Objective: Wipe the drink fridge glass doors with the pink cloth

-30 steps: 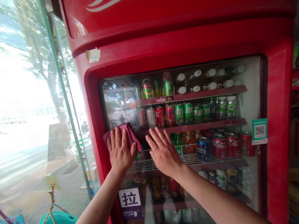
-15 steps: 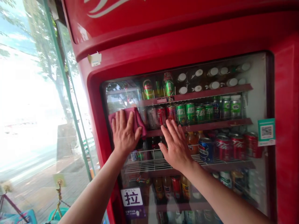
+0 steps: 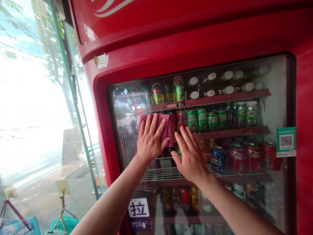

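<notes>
Fingers spread, my left hand (image 3: pixel 152 138) presses a folded pink-red cloth (image 3: pixel 168 125) flat against the glass door (image 3: pixel 126 130) of a red drinks fridge (image 3: pixel 171 49). Much of the cloth lies hidden under the palm. To its right, my right hand (image 3: pixel 190 156) is held out against or just in front of the glass. Its fingers are stretched out and there is nothing in it. Behind the glass stand green cans (image 3: pixel 201 118), a blue Pepsi can (image 3: pixel 218 159) and red cans (image 3: pixel 237 157) on shelves.
A white and purple pull sign (image 3: pixel 139 209) is stuck low on the door's left side. On the right edge sits a green QR sticker (image 3: pixel 286 142). At the left, a glass pane (image 3: pixel 75 114) looks onto a street, with a teal basin (image 3: pixel 66 223) below.
My left hand has slid the cloth rightward across the glass, closer to my right hand. My right hand has shifted only slightly in view, along with the whole scene.
</notes>
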A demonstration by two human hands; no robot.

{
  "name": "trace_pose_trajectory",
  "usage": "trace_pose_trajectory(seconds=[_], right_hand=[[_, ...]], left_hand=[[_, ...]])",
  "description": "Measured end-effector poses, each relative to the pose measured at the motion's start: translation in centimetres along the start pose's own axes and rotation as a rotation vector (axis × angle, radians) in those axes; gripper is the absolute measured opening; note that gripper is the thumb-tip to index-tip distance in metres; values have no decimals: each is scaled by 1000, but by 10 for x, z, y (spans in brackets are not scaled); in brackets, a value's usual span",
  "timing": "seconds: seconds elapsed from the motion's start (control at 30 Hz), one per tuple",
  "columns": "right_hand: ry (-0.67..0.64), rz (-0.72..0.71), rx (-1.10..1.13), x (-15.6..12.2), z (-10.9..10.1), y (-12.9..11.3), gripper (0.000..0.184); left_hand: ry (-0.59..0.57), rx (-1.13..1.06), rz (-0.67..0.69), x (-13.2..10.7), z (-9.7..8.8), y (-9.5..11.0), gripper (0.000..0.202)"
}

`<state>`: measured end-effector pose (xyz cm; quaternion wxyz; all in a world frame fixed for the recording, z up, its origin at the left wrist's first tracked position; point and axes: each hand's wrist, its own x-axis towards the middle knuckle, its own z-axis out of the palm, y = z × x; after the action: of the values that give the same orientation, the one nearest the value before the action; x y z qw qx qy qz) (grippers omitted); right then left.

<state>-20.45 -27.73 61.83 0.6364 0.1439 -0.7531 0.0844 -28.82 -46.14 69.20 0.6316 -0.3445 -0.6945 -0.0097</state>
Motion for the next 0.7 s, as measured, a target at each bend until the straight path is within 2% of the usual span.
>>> trace_pose_trajectory(seconds=[0.07,0.17,0.23,0.3,0.37,0.47,0.53,0.6,0.7], right_hand=[[0,-5,-7,1,-2,1,70],[7,-4,-18,-2,-8,2,71],[14,1,-29,-5,-12,3,72],[22,16,-39,-8,-14,4,73],[28,35,-41,-10,-14,4,72],[29,47,-36,-9,-12,2,71],[30,43,-35,-5,-11,0,69],[31,36,-38,-1,-12,-4,68],[29,37,-55,1,-15,-11,65]], left_hand=[[21,23,-88,-4,-7,-25,88],[86,35,-313,-3,-18,-71,88],[124,22,-417,5,-20,-86,89],[147,6,-472,15,-16,-78,91],[131,-6,-422,23,-10,-51,92],[39,-15,-140,26,1,-2,92],[11,-20,2,22,5,14,90],[3,-21,64,15,3,8,89],[11,-18,-43,7,-12,-34,89]])
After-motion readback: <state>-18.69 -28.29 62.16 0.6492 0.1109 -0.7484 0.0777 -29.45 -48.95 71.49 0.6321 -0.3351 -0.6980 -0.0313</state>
